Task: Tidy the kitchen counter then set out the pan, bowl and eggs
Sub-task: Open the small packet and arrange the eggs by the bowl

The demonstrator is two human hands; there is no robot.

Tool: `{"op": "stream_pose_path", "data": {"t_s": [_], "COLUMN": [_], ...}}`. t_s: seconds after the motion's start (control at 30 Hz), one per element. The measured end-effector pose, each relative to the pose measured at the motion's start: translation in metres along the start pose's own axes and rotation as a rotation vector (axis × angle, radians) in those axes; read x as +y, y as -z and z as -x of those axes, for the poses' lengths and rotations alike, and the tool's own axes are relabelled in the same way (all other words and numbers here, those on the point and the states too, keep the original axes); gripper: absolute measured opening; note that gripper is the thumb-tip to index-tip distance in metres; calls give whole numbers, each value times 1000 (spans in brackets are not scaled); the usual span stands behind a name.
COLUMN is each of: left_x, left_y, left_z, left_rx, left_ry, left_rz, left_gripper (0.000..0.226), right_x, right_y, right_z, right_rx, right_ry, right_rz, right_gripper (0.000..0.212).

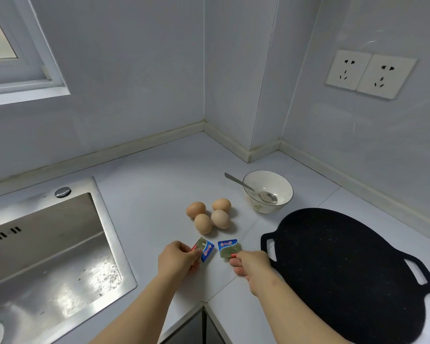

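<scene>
Both hands are pinching small foil-topped packets just in front of the eggs [209,217], the four of them sitting in a tight cluster on the bench [154,194]. The left hand [178,258] grips the left packet [205,250] by its near corner, fingers curled round it. That packet is turned at a slant, its long axis running from the hand up toward the eggs. The right hand [252,265] pinches the right packet [229,248] at its red tab, and this one lies squarer, blue edge toward the eggs. The packets are just beside each other but not touching. Whether they rest on the bench or hang a little above it I cannot tell.

The hands are equally near the eggs, which lie straight ahead of them, so either could reach them.

Right of the eggs and a little behind them stands the bowl [261,207], upright, with only a spoon [248,188] in it, the handle leaning out over the rim toward the eggs. The pan [345,269] lies flat to the right of the eggs and nearer the person, close to the right forearm, with nothing in it. The sink [47,244] is well to the left of the eggs.

Pan, bowl and eggs look set out already; the packets seem the last thing to place.
</scene>
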State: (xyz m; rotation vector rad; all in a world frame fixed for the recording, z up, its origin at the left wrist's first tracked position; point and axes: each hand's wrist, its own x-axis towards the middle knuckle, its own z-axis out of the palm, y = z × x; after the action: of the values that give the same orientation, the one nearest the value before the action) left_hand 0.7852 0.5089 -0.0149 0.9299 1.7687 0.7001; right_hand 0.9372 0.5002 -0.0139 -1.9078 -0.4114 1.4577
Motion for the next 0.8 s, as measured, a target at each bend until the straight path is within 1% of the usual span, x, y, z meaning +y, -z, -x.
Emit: {"op": "stream_pose_path", "data": {"t_s": [0.1,0.2,0.3,0.43,0.5,0.6,0.7,0.8], "left_x": [-1,-6,-11,-10,-4,12,37,66], "left_y": [-1,-3,-4,0,4,7,2,-17], "left_z": [2,6,12,21,25,29,38,49], "left_rx": [20,76,96,77,82,100,48,-77], "left_ry": [-18,-68,-128,-74,-75,-144,-223,-280], "left_rz": [22,30,19,94,79,51,75,83], "left_gripper": [15,14,14,19,17,14,3,7], "right_x": [1,2,3,13,15,6,-13,-34], "right_y": [0,3,6,9,12,20,38,62], "right_z": [-1,2,9,16,25,38,47,54], "right_rx": [8,-13,-27,1,-13,-38,-57,-44], "right_ry": [12,28,51,92,102,110,147,187], "right_rz": [35,29,48,44,-1,-71,-123,-159], "right_gripper": [29,30,30,27,23,21,14,9]}}
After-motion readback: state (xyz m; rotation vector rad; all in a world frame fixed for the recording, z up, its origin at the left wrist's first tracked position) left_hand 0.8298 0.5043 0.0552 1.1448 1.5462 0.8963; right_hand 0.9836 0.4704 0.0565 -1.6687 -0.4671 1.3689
